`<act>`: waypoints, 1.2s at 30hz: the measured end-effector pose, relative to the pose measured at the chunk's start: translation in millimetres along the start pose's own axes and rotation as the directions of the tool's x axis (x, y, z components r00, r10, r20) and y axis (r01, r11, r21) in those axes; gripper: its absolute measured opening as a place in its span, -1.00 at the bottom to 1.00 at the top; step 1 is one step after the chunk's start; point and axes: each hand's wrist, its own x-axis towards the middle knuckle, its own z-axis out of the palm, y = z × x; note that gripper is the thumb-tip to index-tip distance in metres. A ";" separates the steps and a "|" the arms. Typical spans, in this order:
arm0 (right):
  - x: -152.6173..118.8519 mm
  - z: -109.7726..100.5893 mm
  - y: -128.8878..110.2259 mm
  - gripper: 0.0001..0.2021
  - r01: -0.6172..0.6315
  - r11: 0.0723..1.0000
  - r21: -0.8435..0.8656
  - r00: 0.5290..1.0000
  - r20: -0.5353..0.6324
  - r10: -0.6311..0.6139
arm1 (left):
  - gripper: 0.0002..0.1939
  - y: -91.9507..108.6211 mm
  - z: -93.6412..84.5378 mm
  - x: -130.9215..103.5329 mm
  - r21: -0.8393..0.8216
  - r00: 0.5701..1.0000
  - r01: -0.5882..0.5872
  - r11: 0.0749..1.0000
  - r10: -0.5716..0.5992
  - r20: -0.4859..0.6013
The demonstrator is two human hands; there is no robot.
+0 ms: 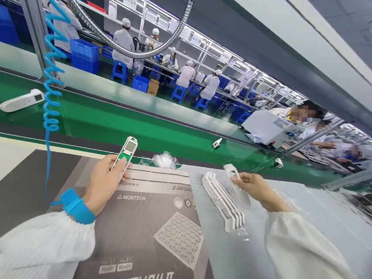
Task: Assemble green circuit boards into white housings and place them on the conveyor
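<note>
My left hand (104,183), with a blue wrist strap (77,206) at its wrist, grips an open thermometer-like device (127,151) over a printed cardboard sheet. A green circuit board and a small grey display show in its white housing. Between the thumb and fingers of my right hand (250,185) is a white plastic cover (235,173) with a window cut in it. Just left of that hand lies a stack of similar white covers (221,200), side by side on the grey bench surface.
Crumpled clear plastic (164,160) lies behind the cardboard sheet (138,227). A green conveyor belt (160,130) runs across, carrying a white handheld device (21,101) and small white parts (217,143). A coiled blue cord (54,56) hangs at left. Co-workers sit beyond.
</note>
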 end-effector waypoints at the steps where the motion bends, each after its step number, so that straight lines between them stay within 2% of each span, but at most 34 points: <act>1: -1.1 -6.2 -10.9 -0.52 0.009 0.998 0.063 1.000 0.008 -0.009 | -0.55 1.6 1.6 -1.0 -0.046 1.000 0.011 0.999 -0.010 0.025; 4: -10.8 -7.1 -55.7 -0.49 0.115 0.953 0.282 0.990 0.047 -0.134 | -0.50 7.8 5.7 -5.4 -0.117 0.995 0.030 0.993 -0.018 0.102; 6: -26.4 14.5 -90.0 -0.52 0.208 0.906 0.369 0.955 0.124 -0.270 | -0.49 11.6 6.6 -8.3 -0.135 0.990 0.022 0.991 -0.003 0.143; 7: -37.3 31.8 -106.2 -0.57 0.232 0.899 0.371 0.922 0.210 -0.324 | -0.49 13.2 6.4 -9.6 -0.133 0.988 0.012 0.991 0.008 0.152; 9: -64.0 74.2 -133.6 -0.71 0.327 0.892 0.311 0.843 0.331 -0.425 | -0.49 16.1 5.2 -11.3 -0.112 0.989 -0.006 0.994 0.023 0.148; 10: -78.6 96.1 -144.0 -0.79 0.387 0.898 0.211 0.825 0.356 -0.439 | -0.49 17.4 4.5 -11.7 -0.099 0.991 -0.009 0.995 0.023 0.135; 12: -105.9 132.0 -157.2 -0.89 0.476 0.878 -0.052 0.838 0.329 -0.435 | -0.48 19.5 3.4 -11.5 -0.087 0.996 -0.010 0.996 0.018 0.093; 13: -116.4 142.6 -159.9 -0.88 0.503 0.857 -0.110 0.832 0.331 -0.446 | -0.48 20.1 3.3 -10.9 -0.090 0.997 -0.010 0.996 0.017 0.071; 14: -123.4 147.0 -159.7 -0.86 0.540 0.837 -0.092 0.804 0.350 -0.480 | -0.47 20.2 3.3 -10.1 -0.093 0.998 -0.012 0.996 0.017 0.055; 16: -122.9 136.5 -150.0 -0.79 0.563 0.826 0.003 0.774 0.349 -0.529 | -0.48 18.7 3.9 -8.3 -0.084 0.999 -0.025 0.996 0.029 0.039; 17: -114.8 123.1 -140.1 -0.76 0.553 0.832 0.040 0.783 0.315 -0.536 | -0.49 17.4 4.3 -7.8 -0.056 0.998 -0.042 0.998 0.044 0.038; 18: -101.7 106.4 -126.7 -0.72 0.524 0.852 0.024 0.820 0.258 -0.511 | -0.51 16.0 4.7 -7.7 -0.005 0.997 -0.066 0.998 0.066 0.042; 20: -65.2 70.4 -90.8 -0.72 0.410 0.896 -0.169 0.911 0.035 -0.410 | -0.56 14.2 5.4 -9.8 0.148 0.990 -0.130 0.980 0.119 0.076; 21: -44.8 54.4 -69.8 -0.75 0.304 0.912 -0.275 0.943 -0.050 -0.329 | -0.58 14.3 5.6 -12.2 0.238 0.984 -0.162 0.958 0.139 0.110; 22: -25.2 41.5 -48.1 -0.77 0.210 0.906 -0.368 0.963 -0.083 -0.256 | -0.60 15.2 5.8 -15.3 0.326 0.977 -0.190 0.926 0.147 0.152; 23: -8.0 32.1 -26.9 -0.81 0.114 0.891 -0.441 0.982 -0.084 -0.167 | -0.61 16.9 6.0 -19.1 0.407 0.971 -0.210 0.889 0.141 0.193; 24: 5.9 26.1 -7.3 -0.84 0.073 0.889 -0.452 0.991 -0.067 -0.116 | -0.62 19.1 6.2 -23.0 0.485 0.966 -0.220 0.847 0.120 0.228; 27: 26.0 21.8 35.0 -0.91 0.064 0.903 -0.424 0.998 0.018 -0.062 | -0.61 24.9 6.7 -32.0 0.681 0.963 -0.209 0.702 0.028 0.267; 30: 27.1 21.3 50.7 -0.92 0.059 0.913 -0.403 0.997 0.062 -0.037 | -0.66 23.1 6.1 -30.7 0.749 0.959 -0.214 0.627 -0.010 0.283; 34: 29.8 15.3 51.1 -0.79 0.041 0.905 -0.423 0.996 0.089 -0.004 | -0.64 13.4 3.9 -18.7 0.627 0.934 -0.293 0.722 0.076 0.348; 36: 33.4 13.1 51.4 -0.80 0.031 0.903 -0.428 0.996 0.086 0.007 | -0.60 11.2 1.6 -14.0 0.571 0.920 -0.318 0.757 0.099 0.380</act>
